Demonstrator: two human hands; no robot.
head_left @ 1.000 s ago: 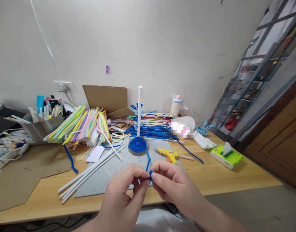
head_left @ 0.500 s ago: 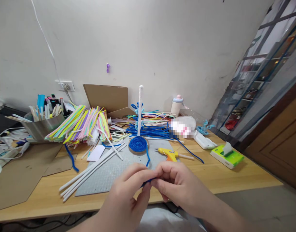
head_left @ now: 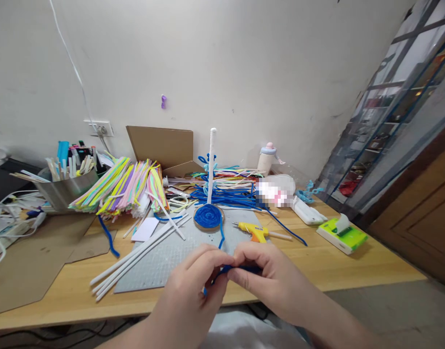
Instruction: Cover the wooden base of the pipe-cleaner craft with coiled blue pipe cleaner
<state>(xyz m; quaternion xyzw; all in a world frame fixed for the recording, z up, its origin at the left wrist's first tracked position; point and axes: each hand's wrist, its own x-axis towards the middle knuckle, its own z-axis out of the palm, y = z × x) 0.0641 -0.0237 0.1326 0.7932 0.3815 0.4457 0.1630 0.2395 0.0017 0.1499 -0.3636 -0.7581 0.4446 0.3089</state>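
Above the table's front edge, my left hand and my right hand meet, both pinching a blue pipe cleaner. Parts of it show between the fingers; the rest is hidden in my hands. Just beyond them stands a round base covered with a blue coil, with a white upright stick rising at its back. A blue strand trails from the base's right side toward my hands; whether it joins the held piece I cannot tell. A yellow glue gun lies to the right of the base.
A grey cutting mat carries several white pipe cleaners. Bundled pastel pipe cleaners and a metal holder stand left. Loose blue pipe cleaners lie behind the base. Tissues rest at right, cardboard at left.
My fingers have shifted slightly around the blue pipe cleaner, and more of it shows between and inside my hands. The base and glue gun stay in place.
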